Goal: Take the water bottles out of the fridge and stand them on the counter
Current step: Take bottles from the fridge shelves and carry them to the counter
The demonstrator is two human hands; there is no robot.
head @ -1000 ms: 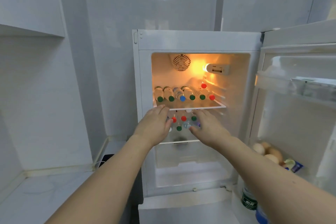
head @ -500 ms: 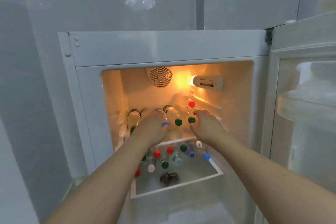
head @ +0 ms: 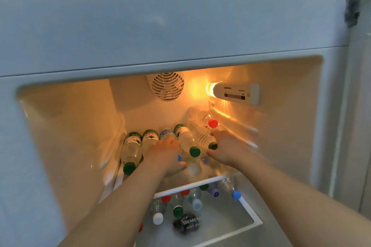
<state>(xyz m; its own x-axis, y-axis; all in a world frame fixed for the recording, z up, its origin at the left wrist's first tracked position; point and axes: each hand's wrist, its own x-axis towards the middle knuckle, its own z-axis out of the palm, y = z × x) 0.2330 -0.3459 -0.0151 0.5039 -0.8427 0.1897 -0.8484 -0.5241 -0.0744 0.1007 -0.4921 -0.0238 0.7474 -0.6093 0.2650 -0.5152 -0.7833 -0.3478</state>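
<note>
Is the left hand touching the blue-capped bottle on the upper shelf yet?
Touching. The head view shows the left hand lying over the neck of the blue-capped bottle, fingers wrapped round it, with the blue cap peeking out at the hand's right edge.

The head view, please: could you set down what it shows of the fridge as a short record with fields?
Fridge: open, lit inside, fan grille on back wall
Top shelf: water bottles lying on their sides, caps toward the camera, mostly green; one red-capped bottle stacked on top at right
Lower shelf: more bottles under the glass shelf, caps red, green, blue, white
Left hand: on the blue-capped bottle, fingers curled round it
Right hand: on a bottle at right; grip unclear, blurred
Counter: not in view
</note>
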